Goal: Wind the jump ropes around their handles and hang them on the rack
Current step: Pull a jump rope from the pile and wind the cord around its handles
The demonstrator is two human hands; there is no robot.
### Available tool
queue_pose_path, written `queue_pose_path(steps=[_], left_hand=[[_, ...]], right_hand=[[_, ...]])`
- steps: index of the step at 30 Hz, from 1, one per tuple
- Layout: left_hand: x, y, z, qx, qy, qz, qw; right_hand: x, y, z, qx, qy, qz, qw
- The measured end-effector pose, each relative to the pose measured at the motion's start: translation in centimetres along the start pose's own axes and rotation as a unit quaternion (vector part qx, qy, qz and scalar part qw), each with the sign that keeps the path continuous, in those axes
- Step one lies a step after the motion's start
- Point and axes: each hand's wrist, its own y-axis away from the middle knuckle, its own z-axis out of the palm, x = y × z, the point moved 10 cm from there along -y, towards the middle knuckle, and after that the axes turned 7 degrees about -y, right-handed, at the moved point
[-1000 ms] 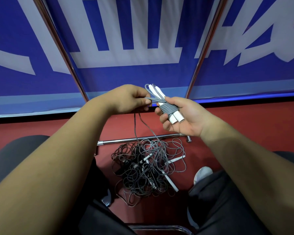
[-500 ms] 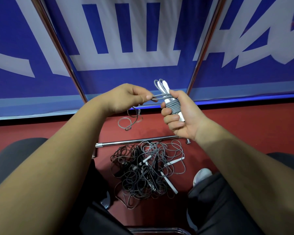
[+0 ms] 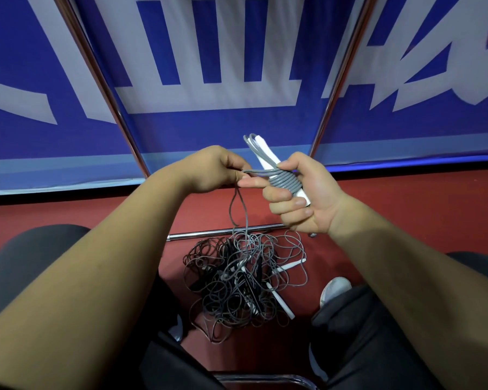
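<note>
My right hand [image 3: 307, 198] grips a pair of white jump rope handles [image 3: 268, 156], held together and tilted up to the left. Grey rope [image 3: 286, 180] is coiled in several turns around their middle. My left hand [image 3: 212, 170] pinches the free part of this rope just left of the coil. The slack hangs from it toward the floor. A tangled pile of grey and dark jump ropes [image 3: 243, 282] with white handles lies on the red floor between my legs. The rack's metal poles [image 3: 338, 77] rise in front of a blue banner.
A chrome base bar [image 3: 223, 233] of the rack lies on the floor just behind the pile. My knees in dark trousers flank the pile, and a white shoe [image 3: 334, 289] sits to its right. A chair's metal rail [image 3: 262, 378] shows at the bottom edge.
My left hand has carried the rope around the handles, adding turns to the coil. The right hand has turned the handles more upright. The slack loop has dropped again toward the pile.
</note>
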Motion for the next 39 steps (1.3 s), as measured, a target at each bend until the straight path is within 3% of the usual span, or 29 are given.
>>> queue_pose_path(steps=[5, 10, 20, 23, 31, 39], left_hand=[[1.0, 0.1, 0.0, 0.019, 0.035, 0.015, 0.999], [1.9, 0.4, -0.5, 0.028, 0.076, 0.055, 0.995], [2.6, 0.5, -3.3, 0.078, 0.165, 0.083, 0.98], [3.9, 1.1, -4.8, 0.107, 0.125, 0.113, 0.98], [6.7, 2.0, -4.4, 0.074, -0.048, 0.142, 0.986], [2.7, 1.3, -2.6, 0.027, -0.028, 0.013, 0.999]], right_hand=[[1.9, 0.0, 1.8, -0.1, 0.03, 0.032, 0.994], [3.0, -0.2, 2.5, -0.134, 0.028, 0.054, 0.989], [3.6, -0.4, 0.8, -0.059, 0.083, 0.092, 0.991], [3.1, -0.8, -0.1, -0.014, 0.088, 0.076, 0.993], [1.3, -1.9, -3.2, 0.11, -0.002, 0.001, 0.994], [-1.4, -1.1, -4.7, 0.189, -0.016, -0.105, 0.976]])
